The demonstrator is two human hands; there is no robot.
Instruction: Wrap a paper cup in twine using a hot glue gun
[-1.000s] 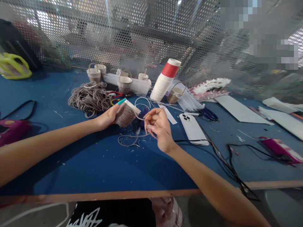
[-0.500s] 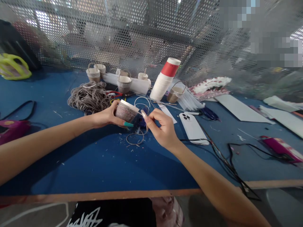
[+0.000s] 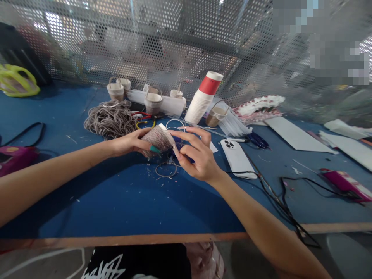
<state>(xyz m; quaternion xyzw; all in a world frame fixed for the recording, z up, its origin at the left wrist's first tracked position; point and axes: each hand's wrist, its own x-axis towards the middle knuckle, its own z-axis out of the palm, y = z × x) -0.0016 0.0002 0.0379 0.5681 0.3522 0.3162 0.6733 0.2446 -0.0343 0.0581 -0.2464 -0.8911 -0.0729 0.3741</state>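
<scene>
A paper cup wrapped in grey-brown cord [image 3: 157,139] is tilted, its white rim turned to the upper right. My left hand [image 3: 133,142] grips it from the left, with the thumb across the near side. My right hand [image 3: 199,155] is at the rim end, its index finger at the far side and its thumb at the near side. The other fingers of that hand are bent and spread. Below the cup, a loop of thin cord [image 3: 166,169] lies on the table among small scraps. Something dark blue [image 3: 178,144] behind the right fingers is partly hidden.
A heap of grey cord [image 3: 110,120] lies behind my left hand, near red-handled pliers [image 3: 142,115]. Small bucket-like cups [image 3: 153,103] and a leaning stack of paper cups [image 3: 200,102] stand behind. On the right are a white phone [image 3: 236,159] and black cables [image 3: 279,199].
The cup has tipped further and shifted slightly right. My right hand went from a pinch beside the rim to fingers spread across the rim end.
</scene>
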